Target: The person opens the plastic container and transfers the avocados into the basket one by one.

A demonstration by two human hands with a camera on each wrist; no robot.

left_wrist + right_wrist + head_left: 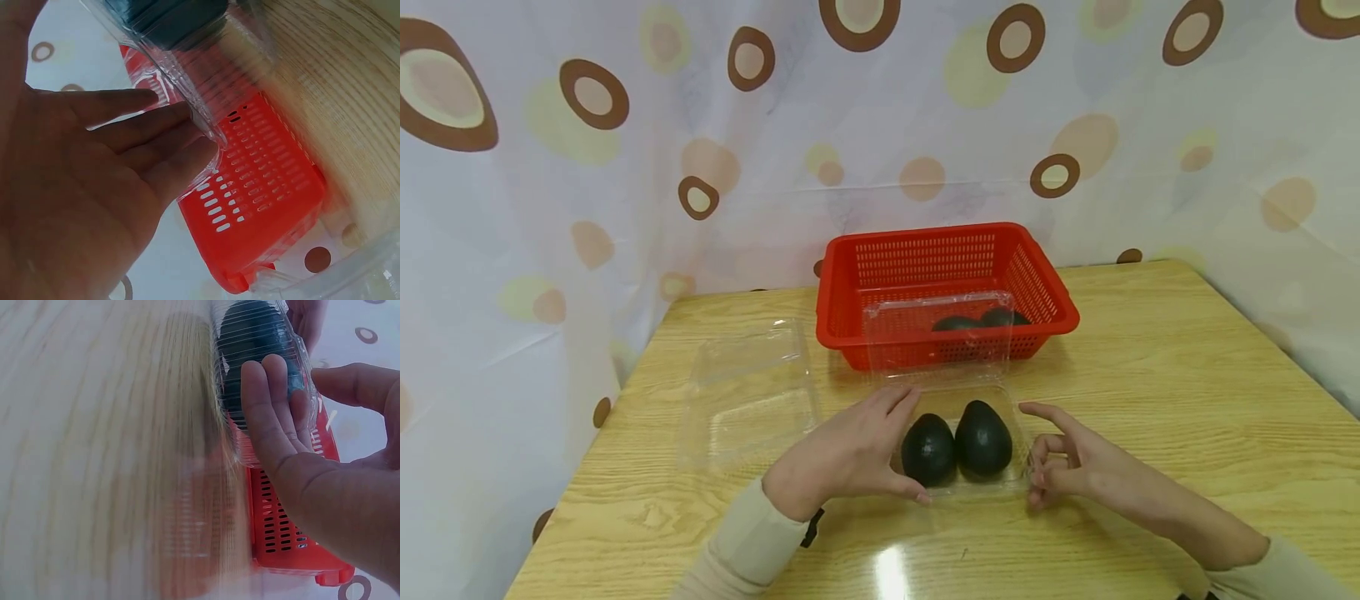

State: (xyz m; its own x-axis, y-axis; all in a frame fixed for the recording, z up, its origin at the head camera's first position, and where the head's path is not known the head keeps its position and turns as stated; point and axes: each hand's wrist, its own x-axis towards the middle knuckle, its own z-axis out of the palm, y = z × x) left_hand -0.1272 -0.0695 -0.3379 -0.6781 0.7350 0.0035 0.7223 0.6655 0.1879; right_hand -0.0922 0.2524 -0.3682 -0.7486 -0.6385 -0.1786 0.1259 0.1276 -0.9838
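Observation:
A clear plastic clamshell box (966, 490) lies on the table with its lid (940, 342) raised. Two dark green avocados (982, 439) sit side by side in its base. At the box's left side is my left hand (861, 446), thumb toward the front edge; its straight fingers touch the clear wall in the left wrist view. My right hand (1075, 467) is at the other side. In the right wrist view its fingers (269, 419) lie loosely against the outer wall, with the thumb near the rim.
Behind the box stands a red perforated basket (835, 287) with dark avocados (957, 323) in it, seen partly through the raised lid. A second clear clamshell (756, 392) lies unfolded on the wooden table (1187, 358) at left. A patterned cloth (880, 125) hangs behind.

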